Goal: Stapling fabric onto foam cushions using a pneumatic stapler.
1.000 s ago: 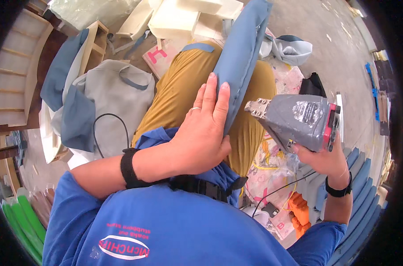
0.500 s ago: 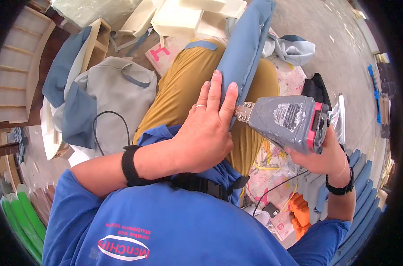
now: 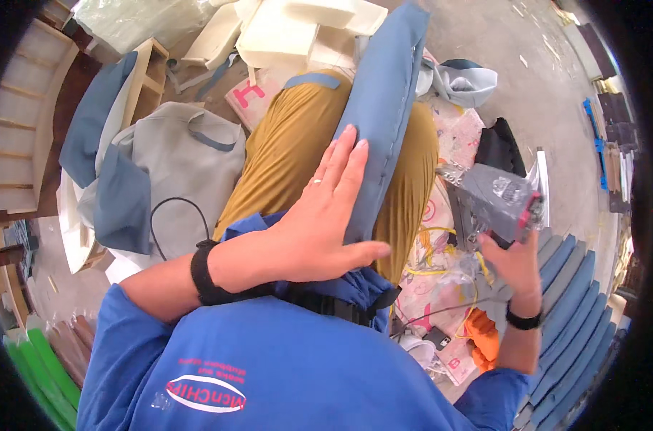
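Observation:
Across my lap lies a long padded blue-grey fabric piece point(image 3: 387, 108), with a stitched or stapled seam along its right edge. My left hand point(image 3: 319, 215) rests flat on its near left part, fingers stretched out and thumb apart. Out to the right, my right hand point(image 3: 513, 266) has its fingers round the rear of a grey and red power staple gun point(image 3: 495, 194). Both are a little blurred, and the grip under the body is partly hidden. The gun's metal nose is clear of the padded piece.
Grey and blue fabric covers point(image 3: 182, 144) lie at left, with foam blocks point(image 3: 279, 43) ahead. Several blue-grey padded strips point(image 3: 567, 309) are stacked at right. A yellow cord point(image 3: 477, 302), an orange cloth point(image 3: 482, 334) and a phone point(image 3: 436, 337) lie on the patterned sheet.
The staple gun has moved right and lower, away from the padded piece, along with my right hand. My left hand's fingers have slid slightly left and its thumb has spread out.

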The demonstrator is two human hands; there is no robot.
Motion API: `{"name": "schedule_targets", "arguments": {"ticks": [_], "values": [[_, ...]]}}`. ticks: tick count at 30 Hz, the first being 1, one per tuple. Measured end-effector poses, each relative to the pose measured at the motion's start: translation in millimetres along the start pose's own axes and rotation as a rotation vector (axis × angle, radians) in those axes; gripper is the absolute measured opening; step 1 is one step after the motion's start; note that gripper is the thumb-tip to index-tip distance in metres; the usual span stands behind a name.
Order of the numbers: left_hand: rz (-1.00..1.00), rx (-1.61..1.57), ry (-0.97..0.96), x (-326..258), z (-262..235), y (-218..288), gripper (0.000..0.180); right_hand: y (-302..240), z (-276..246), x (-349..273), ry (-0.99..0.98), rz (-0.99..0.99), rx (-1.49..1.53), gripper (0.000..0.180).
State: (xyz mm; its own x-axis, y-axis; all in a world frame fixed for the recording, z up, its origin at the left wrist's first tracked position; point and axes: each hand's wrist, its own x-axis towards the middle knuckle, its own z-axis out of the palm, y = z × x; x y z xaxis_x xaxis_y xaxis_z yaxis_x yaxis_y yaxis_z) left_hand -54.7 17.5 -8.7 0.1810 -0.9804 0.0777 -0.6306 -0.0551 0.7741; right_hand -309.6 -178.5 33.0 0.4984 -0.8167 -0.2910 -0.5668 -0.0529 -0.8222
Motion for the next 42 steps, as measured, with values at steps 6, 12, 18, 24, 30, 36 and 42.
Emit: {"name": "schedule_targets", "arguments": {"ticks": [6, 12, 18, 24, 30, 36, 42], "values": [[0.131, -0.193, -0.117, 0.7, 5.2, -28.8, 0.083, 218.2, 36.0, 8.2, 0.246, 0.051, -0.382, 0.033], [0.222, -0.175, -0.087, 8.6, 22.1, -46.7, 0.071, 345.5, 110.5, -50.3, 0.213, 0.410, -0.531, 0.025], [0.227, -0.071, -0.157, 21.1, 20.0, -39.8, 0.064, 230.4, 107.9, -42.4, 0.265, 0.208, 0.062, 0.029], [0.495, 0.001, -0.193, 55.9, -8.1, -38.5, 0.049, 0.9, 106.9, -54.8, 0.132, -0.087, 0.527, 0.018], [0.649, -0.218, -0.640, 126.0, -42.7, -36.4, 0.037, -28.2, 133.8, -50.2, 0.145, -0.130, 0.548, 0.024], [0.746, -0.237, -1.068, 175.6, -41.7, -11.0, 0.020, -36.5, 145.0, -47.3, 0.201, -0.138, 0.481, 0.027], [0.648, -0.228, -1.273, 189.4, -34.0, -0.7, 0.010, -42.6, 147.8, -47.7, 0.247, -0.114, 0.434, 0.027]]}}
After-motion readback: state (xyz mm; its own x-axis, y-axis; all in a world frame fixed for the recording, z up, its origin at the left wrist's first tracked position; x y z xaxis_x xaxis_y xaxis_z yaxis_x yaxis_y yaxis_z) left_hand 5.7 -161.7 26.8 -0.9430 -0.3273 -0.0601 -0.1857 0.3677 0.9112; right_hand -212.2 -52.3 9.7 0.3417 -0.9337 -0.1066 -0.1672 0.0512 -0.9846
